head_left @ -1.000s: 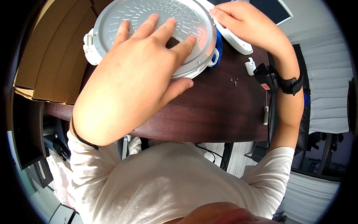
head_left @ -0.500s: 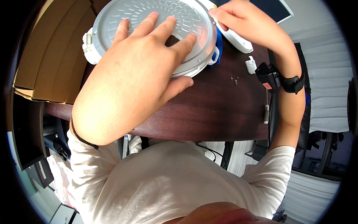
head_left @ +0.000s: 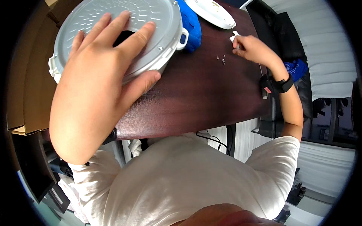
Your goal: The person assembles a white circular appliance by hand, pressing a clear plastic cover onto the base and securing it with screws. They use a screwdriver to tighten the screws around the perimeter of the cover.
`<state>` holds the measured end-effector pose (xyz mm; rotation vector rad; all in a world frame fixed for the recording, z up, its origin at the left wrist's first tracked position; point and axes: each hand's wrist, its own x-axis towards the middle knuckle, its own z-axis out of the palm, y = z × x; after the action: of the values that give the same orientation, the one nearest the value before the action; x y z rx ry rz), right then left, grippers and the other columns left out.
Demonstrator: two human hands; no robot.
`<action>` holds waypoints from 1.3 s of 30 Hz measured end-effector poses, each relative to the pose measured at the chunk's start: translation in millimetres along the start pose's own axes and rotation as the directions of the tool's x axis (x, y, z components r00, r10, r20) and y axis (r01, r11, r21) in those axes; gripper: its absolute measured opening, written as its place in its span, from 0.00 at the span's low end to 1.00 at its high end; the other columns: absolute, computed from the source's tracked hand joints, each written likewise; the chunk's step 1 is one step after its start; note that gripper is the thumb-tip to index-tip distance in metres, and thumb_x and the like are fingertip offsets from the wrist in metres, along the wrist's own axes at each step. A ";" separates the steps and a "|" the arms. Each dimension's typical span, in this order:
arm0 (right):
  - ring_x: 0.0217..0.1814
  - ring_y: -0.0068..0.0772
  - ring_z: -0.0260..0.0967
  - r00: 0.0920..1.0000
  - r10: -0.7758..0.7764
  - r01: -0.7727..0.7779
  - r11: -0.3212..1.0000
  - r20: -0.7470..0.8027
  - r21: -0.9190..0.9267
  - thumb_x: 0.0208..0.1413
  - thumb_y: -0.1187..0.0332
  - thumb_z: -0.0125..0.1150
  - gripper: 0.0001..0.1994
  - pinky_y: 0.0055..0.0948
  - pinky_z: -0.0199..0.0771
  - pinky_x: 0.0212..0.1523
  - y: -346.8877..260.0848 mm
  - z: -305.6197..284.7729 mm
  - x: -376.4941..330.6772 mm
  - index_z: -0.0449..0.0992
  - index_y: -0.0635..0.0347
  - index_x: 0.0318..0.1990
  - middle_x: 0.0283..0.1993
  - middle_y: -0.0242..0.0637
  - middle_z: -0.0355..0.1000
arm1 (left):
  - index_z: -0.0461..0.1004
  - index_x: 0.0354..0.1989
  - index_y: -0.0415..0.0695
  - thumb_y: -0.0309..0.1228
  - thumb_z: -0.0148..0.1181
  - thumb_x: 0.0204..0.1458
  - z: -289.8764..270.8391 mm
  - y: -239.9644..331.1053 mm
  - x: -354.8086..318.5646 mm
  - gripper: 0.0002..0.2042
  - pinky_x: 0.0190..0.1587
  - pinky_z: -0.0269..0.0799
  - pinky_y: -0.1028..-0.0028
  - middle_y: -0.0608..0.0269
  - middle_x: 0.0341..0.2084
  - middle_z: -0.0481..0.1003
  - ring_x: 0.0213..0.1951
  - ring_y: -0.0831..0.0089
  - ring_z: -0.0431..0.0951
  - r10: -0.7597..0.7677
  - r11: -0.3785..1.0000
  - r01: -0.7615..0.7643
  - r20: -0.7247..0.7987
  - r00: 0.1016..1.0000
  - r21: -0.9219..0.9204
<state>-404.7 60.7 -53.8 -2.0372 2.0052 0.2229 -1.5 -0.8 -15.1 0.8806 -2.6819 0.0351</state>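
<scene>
Fingers of the left hand [head_left: 102, 75] spread flat on the grey metal lid [head_left: 117, 35] (stiff, probably slippery; best gripped at its rim) at the table's [head_left: 196, 98] far-left corner; right hand [head_left: 252, 49] pinches a small white piece [head_left: 234, 36].

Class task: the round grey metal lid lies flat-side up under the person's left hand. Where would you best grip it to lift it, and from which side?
Probably the small white loop handle at the lid's rim, approached from its right: it juts out sideways, clear of the left hand.
</scene>
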 end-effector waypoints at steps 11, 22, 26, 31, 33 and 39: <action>0.39 0.47 0.78 1.000 -0.026 0.025 0.990 0.003 0.142 0.64 0.65 0.62 0.09 0.42 0.74 0.41 18.2 66.9 -0.5 0.74 0.60 0.43 0.34 0.43 0.79 | 0.72 0.68 0.53 0.43 0.69 0.52 1.3 -4.7 1.0 0.32 0.71 0.59 0.49 0.41 0.68 0.66 0.71 0.41 0.61 0.028 0.999 -0.027 -0.026 0.999 0.044; 0.34 0.46 0.78 1.000 0.029 -0.029 0.992 -0.002 0.122 0.63 0.65 0.63 0.09 0.41 0.75 0.38 25.5 75.8 12.6 0.78 0.61 0.36 0.31 0.44 0.79 | 0.72 0.68 0.53 0.42 0.69 0.51 0.4 -3.6 4.1 0.33 0.72 0.56 0.49 0.42 0.68 0.66 0.71 0.41 0.61 0.016 1.000 -0.016 -0.005 1.000 0.024; 0.33 0.44 0.77 1.000 0.000 0.003 0.985 -0.022 0.174 0.61 0.66 0.62 0.08 0.40 0.74 0.36 27.9 78.7 12.0 0.78 0.61 0.35 0.30 0.43 0.78 | 0.72 0.68 0.53 0.42 0.69 0.51 0.6 -1.0 2.4 0.32 0.72 0.55 0.46 0.43 0.67 0.67 0.71 0.41 0.61 0.001 1.000 -0.001 -0.010 1.000 0.024; 0.26 0.24 0.68 0.999 0.027 -0.019 0.954 -0.021 0.300 0.62 0.70 0.63 0.05 0.29 0.68 0.31 4.1 52.1 6.3 0.78 0.61 0.36 0.24 0.32 0.71 | 0.72 0.67 0.53 0.43 0.69 0.51 -1.8 -0.7 1.1 0.32 0.72 0.54 0.44 0.43 0.67 0.67 0.71 0.41 0.62 -0.004 1.000 0.004 -0.011 1.000 -0.010; 0.26 0.17 0.63 0.998 0.037 -0.012 0.927 -0.059 0.375 0.63 0.72 0.62 0.03 0.24 0.65 0.29 -17.0 26.8 3.0 0.78 0.61 0.37 0.23 0.27 0.68 | 0.72 0.67 0.53 0.43 0.69 0.51 -1.4 0.0 0.8 0.32 0.72 0.55 0.44 0.43 0.67 0.67 0.70 0.41 0.62 -0.008 1.000 0.008 -0.015 1.000 0.007; 0.29 0.11 0.61 0.878 -0.379 0.480 0.697 -0.293 0.533 0.67 0.72 0.61 0.02 0.14 0.62 0.29 -111.4 -48.2 -2.6 0.78 0.58 0.43 0.31 0.21 0.69 | 0.72 0.67 0.53 0.45 0.69 0.51 -0.9 -0.4 -0.4 0.33 0.71 0.56 0.43 0.42 0.67 0.67 0.70 0.39 0.62 -0.002 1.000 0.002 -0.027 1.000 -0.014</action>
<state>-297.7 49.0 2.4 -2.0421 1.3391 -0.6176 -0.7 -0.7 -14.4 0.8721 -2.6535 0.0270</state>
